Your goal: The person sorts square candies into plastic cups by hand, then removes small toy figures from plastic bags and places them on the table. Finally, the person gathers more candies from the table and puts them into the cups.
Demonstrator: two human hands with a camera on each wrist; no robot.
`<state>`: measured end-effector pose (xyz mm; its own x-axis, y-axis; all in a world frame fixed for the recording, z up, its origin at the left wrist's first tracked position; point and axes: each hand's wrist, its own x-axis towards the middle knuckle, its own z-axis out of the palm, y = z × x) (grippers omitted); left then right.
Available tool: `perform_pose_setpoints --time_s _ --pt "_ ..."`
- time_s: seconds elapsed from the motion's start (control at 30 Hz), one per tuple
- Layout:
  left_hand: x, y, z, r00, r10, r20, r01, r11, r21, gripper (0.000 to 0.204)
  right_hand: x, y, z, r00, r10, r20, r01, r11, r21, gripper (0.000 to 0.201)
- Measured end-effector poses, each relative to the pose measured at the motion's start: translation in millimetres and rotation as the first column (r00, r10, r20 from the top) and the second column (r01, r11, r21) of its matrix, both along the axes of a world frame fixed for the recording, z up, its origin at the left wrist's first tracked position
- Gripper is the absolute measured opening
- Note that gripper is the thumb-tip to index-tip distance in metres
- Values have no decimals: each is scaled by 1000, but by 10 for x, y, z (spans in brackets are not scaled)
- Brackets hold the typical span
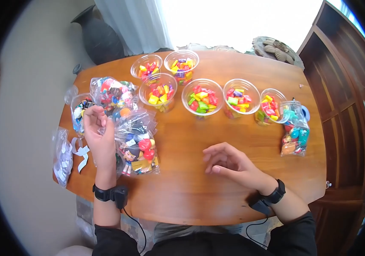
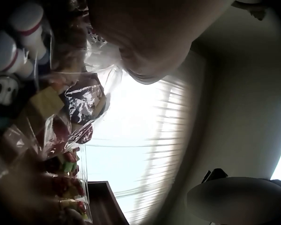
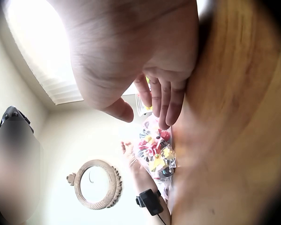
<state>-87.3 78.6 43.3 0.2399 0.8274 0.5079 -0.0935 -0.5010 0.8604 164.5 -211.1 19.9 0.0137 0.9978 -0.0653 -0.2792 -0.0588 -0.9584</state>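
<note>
My left hand (image 1: 100,132) is raised in front of the clear plastic bags on the left, its fingers loosely bent and nothing seen in them. Beside it lies a bag of toy figures (image 1: 137,153), with a dark-haired doll and red pieces showing through the plastic. Behind that sits another bag of figures (image 1: 114,91), and a third bag (image 1: 80,113) is partly covered by the hand. My right hand (image 1: 236,164) rests at the table's middle right, palm turned inward and fingers relaxed. In the right wrist view, no object shows between the thumb and fingers (image 3: 165,101).
Several clear cups of colourful wrapped candies, such as one cup (image 1: 202,97), stand across the back of the table. On the right lies a bag of teal and orange toys (image 1: 295,134) by a tape roll (image 1: 305,113). An empty-looking plastic bag (image 1: 63,158) and white strips (image 1: 81,154) lie far left.
</note>
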Motion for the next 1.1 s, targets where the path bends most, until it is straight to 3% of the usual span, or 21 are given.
perform_pose_setpoints --time_s 0.1,0.17,0.2,0.23,0.3,0.37,0.43,0.5,0.57,0.63,0.73,0.87,0.93,0.97,1.03,1.07,1.1 --pt "-79 -28 30 999 -16 -42 16 1000 2 42 15 16 -17 1000 18 -8 -18 1000 16 44" --pt "-86 -128 91 979 4 -203 32 984 174 43 13 6 -25 1000 24 13 -24 1000 16 44" --pt "-92 -234 127 962 -8 -272 24 998 54 52 4 5 -25 999 36 8 -36 999 28 44" --pt "-110 -288 137 962 8 -274 11 998 67 52 4 5 -17 999 33 0 -33 999 18 44" --pt "-157 -344 111 911 70 -407 42 964 261 57 20 20 -16 999 46 -6 -45 999 21 45" --pt "-318 -304 53 934 93 -345 14 956 294 52 28 30 -32 1000 19 11 -19 999 29 45" --pt "-477 -304 17 946 233 -227 -156 937 312 49 29 23 -17 1000 20 -4 -20 999 26 45" --pt "-548 -340 -12 900 342 -272 -247 911 331 49 36 28 -14 1000 28 -8 -28 999 24 45" --pt "-602 -323 -65 753 427 -501 -191 870 455 53 38 22 -25 1000 20 -21 -20 1000 3 44" --pt "-670 -306 -106 732 389 -559 -169 899 405 55 47 27 -10 1000 25 -16 -25 1000 7 44" --pt "-696 -372 54 715 190 -673 -97 980 174 66 62 35 -16 999 25 -21 -25 1000 5 44" --pt "-397 -615 564 666 293 -686 -87 944 318 64 73 37 -38 999 20 -42 -20 1000 2 43" --pt "-210 -697 822 590 189 -785 302 850 432 60 74 35 -63 999 25 -38 -25 1000 6 42" --pt "-134 -696 836 589 193 -785 302 848 435 60 71 36 -77 999 28 -29 -27 1000 8 42" --pt "6 -718 846 463 39 -885 549 772 321 54 67 34 -107 999 33 -26 -33 999 10 41" --pt "59 -744 785 457 20 -889 520 805 285 40 76 30 -114 999 37 -23 -37 999 8 41" --pt "72 -724 727 458 21 -889 521 804 287 40 86 29 -108 999 36 -23 -35 999 10 41"
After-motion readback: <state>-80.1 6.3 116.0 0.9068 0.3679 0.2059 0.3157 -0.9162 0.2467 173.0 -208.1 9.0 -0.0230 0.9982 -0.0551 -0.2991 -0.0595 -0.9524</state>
